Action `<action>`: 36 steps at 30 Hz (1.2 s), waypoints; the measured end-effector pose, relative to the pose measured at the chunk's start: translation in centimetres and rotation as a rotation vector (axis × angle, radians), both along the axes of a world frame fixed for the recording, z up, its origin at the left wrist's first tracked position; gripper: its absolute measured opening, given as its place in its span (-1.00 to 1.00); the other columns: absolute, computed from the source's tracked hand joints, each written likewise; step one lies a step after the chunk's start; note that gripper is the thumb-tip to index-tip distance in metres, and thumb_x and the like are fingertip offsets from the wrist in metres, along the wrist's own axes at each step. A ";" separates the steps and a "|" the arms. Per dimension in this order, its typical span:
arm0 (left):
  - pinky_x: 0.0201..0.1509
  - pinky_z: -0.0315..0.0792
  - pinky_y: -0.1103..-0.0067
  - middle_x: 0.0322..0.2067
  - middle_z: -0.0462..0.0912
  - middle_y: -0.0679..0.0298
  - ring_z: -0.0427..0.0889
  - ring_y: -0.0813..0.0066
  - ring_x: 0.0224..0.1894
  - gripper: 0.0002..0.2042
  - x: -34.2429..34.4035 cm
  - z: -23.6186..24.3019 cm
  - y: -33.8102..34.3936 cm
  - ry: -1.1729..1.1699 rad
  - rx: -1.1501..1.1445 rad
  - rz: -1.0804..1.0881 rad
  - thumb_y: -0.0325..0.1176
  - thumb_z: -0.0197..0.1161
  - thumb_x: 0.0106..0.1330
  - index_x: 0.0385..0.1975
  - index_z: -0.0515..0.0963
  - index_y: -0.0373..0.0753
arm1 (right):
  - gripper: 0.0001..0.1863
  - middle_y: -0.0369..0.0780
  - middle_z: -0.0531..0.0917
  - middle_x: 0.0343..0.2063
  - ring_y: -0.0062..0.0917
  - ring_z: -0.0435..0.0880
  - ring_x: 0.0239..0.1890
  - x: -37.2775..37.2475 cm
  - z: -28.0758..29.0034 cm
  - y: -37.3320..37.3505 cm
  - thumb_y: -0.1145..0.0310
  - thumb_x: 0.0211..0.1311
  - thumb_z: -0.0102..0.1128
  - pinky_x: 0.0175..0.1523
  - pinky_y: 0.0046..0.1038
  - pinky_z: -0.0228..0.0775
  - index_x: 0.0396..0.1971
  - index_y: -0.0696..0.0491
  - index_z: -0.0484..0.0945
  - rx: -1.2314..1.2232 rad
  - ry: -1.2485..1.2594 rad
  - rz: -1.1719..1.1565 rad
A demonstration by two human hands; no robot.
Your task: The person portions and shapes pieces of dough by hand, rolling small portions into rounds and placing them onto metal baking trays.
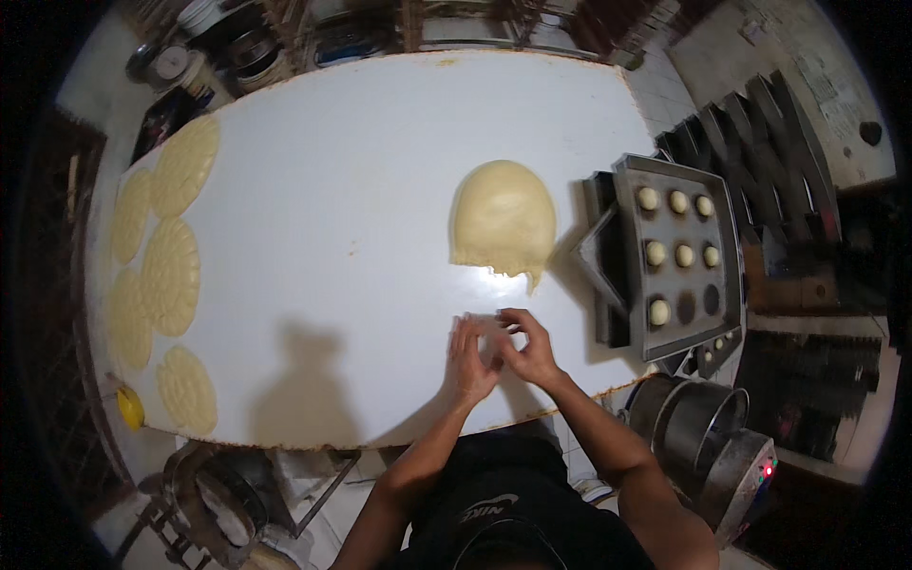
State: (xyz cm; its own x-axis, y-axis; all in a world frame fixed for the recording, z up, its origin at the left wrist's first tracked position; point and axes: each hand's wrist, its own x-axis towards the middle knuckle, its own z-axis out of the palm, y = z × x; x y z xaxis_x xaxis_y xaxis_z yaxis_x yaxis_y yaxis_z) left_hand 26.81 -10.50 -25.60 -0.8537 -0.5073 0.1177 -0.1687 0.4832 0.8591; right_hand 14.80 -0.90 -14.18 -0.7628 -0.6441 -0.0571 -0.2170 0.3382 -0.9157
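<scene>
Near the front edge of the white table, my left hand (pixel 474 366) and my right hand (pixel 530 351) are close together, low over the surface. The fingers of my left hand point away from me and are smeared by motion. My right hand is curled, its fingers bent towards the left one; whatever lies between the hands is hidden. Just beyond them rests a large, smooth mound of pale yellow dough (pixel 504 214) with a ragged near edge, apart from both hands. To the right, a metal baking tray (pixel 686 338) bears several small dough balls (pixel 684 256) in rows.
Several flat, patterned dough rounds (pixel 172 276) lie along the left side of the white table (pixel 323 152). The tray sits tilted on other dark pans (pixel 608 261). Metal bowls (pixel 708 415) and a machine with a red light (pixel 755 475) stand below at right. A yellow object (pixel 130 407) is at far left.
</scene>
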 end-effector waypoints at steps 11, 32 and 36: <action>0.18 0.42 0.12 -0.03 0.61 0.02 0.54 -0.08 0.09 -0.64 42.5 2.6 -33.9 -0.248 -0.128 0.828 -0.44 0.42 0.21 0.02 0.56 -0.25 | -0.59 0.01 0.66 -0.06 -0.17 0.69 0.03 25.8 -9.6 -22.7 0.39 0.38 0.34 0.19 -0.25 0.57 0.13 0.29 0.56 0.124 -0.052 0.441; 0.64 -0.08 -0.08 0.51 0.07 -0.38 0.01 -0.40 0.59 -0.01 53.5 3.7 -55.4 -0.256 -0.156 1.310 -0.09 0.36 0.33 0.58 -0.08 -0.50 | -0.51 0.07 0.65 -0.05 0.07 0.64 0.03 53.9 -6.3 -78.7 0.08 0.27 0.40 0.16 0.04 0.50 -0.06 0.21 0.63 0.204 0.795 1.135; 0.65 -0.23 -0.15 0.57 -0.01 -0.32 -0.13 -0.31 0.66 -0.01 52.9 1.7 -54.8 -0.382 -0.215 1.291 0.02 0.31 0.40 0.59 -0.07 -0.50 | -0.34 0.04 0.72 -0.09 0.03 0.71 -0.06 54.7 -7.5 -78.0 0.24 0.03 0.63 0.10 -0.18 0.59 0.09 0.23 0.56 0.035 0.317 1.348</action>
State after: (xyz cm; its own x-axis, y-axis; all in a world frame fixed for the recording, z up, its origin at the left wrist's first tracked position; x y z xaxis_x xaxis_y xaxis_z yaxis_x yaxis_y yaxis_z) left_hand 79.67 -65.32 -23.95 0.2133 -0.9638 0.1599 -0.8061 -0.0812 0.5861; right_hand 69.48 -78.90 -21.66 0.4580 -0.8884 -0.0311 -0.5859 -0.2753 -0.7621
